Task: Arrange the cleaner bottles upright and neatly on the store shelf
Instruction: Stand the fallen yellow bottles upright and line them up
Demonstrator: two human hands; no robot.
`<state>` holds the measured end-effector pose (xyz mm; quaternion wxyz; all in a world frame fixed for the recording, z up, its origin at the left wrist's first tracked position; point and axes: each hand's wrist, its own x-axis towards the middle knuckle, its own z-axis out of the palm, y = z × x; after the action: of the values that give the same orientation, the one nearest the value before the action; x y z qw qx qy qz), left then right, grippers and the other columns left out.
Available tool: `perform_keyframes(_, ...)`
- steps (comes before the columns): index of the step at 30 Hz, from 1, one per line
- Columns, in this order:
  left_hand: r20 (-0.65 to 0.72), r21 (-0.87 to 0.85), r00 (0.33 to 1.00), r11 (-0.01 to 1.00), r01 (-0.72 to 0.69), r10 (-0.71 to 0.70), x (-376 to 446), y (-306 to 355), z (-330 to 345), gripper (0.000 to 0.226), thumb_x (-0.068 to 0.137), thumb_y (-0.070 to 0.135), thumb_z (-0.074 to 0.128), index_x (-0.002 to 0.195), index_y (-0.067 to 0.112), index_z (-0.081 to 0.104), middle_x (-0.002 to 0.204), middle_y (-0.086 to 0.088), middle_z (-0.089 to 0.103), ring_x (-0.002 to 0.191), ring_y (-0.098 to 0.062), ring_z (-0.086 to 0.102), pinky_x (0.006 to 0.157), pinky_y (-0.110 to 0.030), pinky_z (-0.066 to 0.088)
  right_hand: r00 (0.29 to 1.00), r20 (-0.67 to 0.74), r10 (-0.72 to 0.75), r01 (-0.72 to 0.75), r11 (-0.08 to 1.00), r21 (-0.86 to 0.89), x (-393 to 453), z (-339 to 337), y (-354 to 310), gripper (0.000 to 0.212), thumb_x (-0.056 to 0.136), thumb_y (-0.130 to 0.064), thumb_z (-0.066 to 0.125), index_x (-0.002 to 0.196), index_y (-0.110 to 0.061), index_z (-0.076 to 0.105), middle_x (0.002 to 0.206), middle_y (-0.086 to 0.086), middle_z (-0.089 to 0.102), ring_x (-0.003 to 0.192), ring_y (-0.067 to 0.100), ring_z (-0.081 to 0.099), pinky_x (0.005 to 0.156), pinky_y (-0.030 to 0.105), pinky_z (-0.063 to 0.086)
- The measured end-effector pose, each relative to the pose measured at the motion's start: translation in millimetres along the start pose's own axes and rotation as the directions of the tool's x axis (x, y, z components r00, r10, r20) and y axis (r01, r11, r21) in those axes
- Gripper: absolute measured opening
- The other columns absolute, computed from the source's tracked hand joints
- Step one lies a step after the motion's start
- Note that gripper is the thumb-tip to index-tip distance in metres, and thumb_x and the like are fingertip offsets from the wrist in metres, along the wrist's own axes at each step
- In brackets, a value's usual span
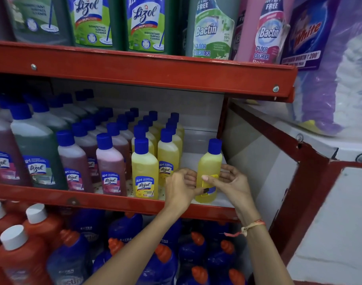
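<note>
Red shelf (118, 204), hand-held yellow bottle (209, 167)

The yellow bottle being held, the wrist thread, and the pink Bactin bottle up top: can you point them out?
yellow bottle (209, 161): head view, on its bare upper body.
wrist thread (250, 227): head view, on the band across the right wrist.
pink Bactin bottle (267, 33): head view, on its front label.

Both hands grip a yellow bottle (208, 167), blue cap, leaning slightly to 1 o'clock on red mid shelf (118, 204). Left hand (181, 187) at its 9, right hand (231, 182) at 3. Upright yellow bottle rows (145, 169) at 9 o'clock; pink bottles (110, 161) beyond.
</note>
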<state>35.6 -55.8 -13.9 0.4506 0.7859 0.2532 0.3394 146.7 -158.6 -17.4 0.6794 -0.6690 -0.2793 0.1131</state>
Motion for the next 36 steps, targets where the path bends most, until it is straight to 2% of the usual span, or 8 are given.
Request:
perform_keyframes(3,0.053,-0.05,0.999,0.999,-0.002,0.004,-1.6,-1.9,-5.1,0.034,0.057,0.015,0.087,0.082,0.015,0.065,0.072,0.007,0.064,0.066,-0.004,0.063,0.056,-0.006,0.049,0.99,-0.13,-0.054,0.038,0.992,-0.121,-8.5,9.1,0.5,0.09,0.032,-0.055,0.09,0.109,-0.018,0.06,0.094,-0.003,0.074,0.085,0.007,0.071,0.079,0.03,0.059)
perform_keyframes(6,0.105,-0.099,0.994,0.995,0.016,-0.005,-0.7,-7.5,-10.8,0.032,0.061,0.008,0.083,0.09,0.009,0.07,0.082,-0.004,0.072,0.074,-0.011,0.069,0.065,-0.011,0.054,0.974,-0.187,-0.132,0.083,0.966,-0.246,-16.7,13.3,-2.1,0.071,0.047,-0.05,0.088,0.105,-0.02,0.061,0.092,-0.01,0.069,0.081,-0.003,0.065,0.066,0.009,0.051)
perform_keyframes(11,0.223,-0.161,0.974,0.987,0.009,0.028,9.0,-16.3,-14.3,0.033,0.07,0.005,0.076,0.102,0.01,0.068,0.099,-0.007,0.072,0.091,-0.017,0.069,0.087,-0.03,0.056,0.993,-0.028,-0.114,0.108,0.982,-0.155,-12.1,2.0,3.3,0.056,0.064,-0.02,0.083,0.115,-0.022,0.059,0.113,0.006,0.065,0.099,0.012,0.066,0.075,0.014,0.054)
perform_keyframes(19,0.299,-0.182,0.954,0.983,0.018,0.038,7.9,-21.4,-10.3,0.046,0.081,0.0,0.065,0.126,0.005,0.056,0.127,-0.011,0.063,0.117,-0.019,0.06,0.104,-0.038,0.047,0.99,0.107,-0.092,0.097,0.995,-0.039,-13.1,-6.7,4.7,0.063,0.069,0.0,0.074,0.124,-0.016,0.049,0.093,-0.006,0.071,0.082,-0.001,0.068,0.07,0.015,0.054)
perform_keyframes(24,0.32,-0.171,0.944,0.985,-0.028,0.082,0.3,-24.0,-15.8,0.04,0.084,-0.007,0.056,0.121,0.009,0.061,0.115,0.0,0.066,0.107,-0.008,0.061,0.091,-0.015,0.049,0.989,0.143,-0.044,0.045,0.999,-0.006,-18.3,-7.0,9.7,0.049,0.075,0.006,0.071,0.119,-0.008,0.053,0.106,0.007,0.068,0.084,0.005,0.069,0.067,0.015,0.054)
perform_keyframes(28,0.255,-0.179,0.962,0.982,-0.051,0.097,-5.3,-23.2,-20.8,0.034,0.085,-0.002,0.058,0.117,0.008,0.064,0.114,-0.002,0.068,0.104,-0.009,0.064,0.09,-0.016,0.05,0.989,0.139,-0.041,0.037,0.999,0.032,-22.6,-6.1,7.6,0.043,0.073,-0.007,0.076,0.113,-0.008,0.06,0.108,0.01,0.072,0.098,0.019,0.07,0.079,0.024,0.058)
perform_keyframes(32,0.168,-0.186,0.981,0.98,-0.066,0.098,-10.3,-23.1,-27.2,0.029,0.084,0.006,0.063,0.113,0.006,0.066,0.104,0.003,0.068,0.086,0.004,0.061,0.074,-0.004,0.049,0.987,0.154,-0.051,0.044,0.998,0.05,-25.8,2.5,7.1,0.039,0.079,-0.013,0.072,0.116,-0.008,0.06,0.111,0.011,0.072,0.101,0.024,0.069,0.088,0.036,0.055)
perform_keyframes(36,0.168,-0.195,0.979,0.977,-0.081,0.115,-14.6,-24.4,-32.0,0.028,0.083,0.001,0.062,0.111,0.004,0.067,0.099,0.003,0.067,0.081,0.009,0.06,0.074,-0.005,0.049,0.981,0.184,-0.054,0.053,0.999,0.011,-27.2,3.7,7.7,0.04,0.08,-0.015,0.071,0.117,-0.009,0.059,0.111,0.009,0.071,0.101,0.02,0.069,0.082,0.029,0.057)
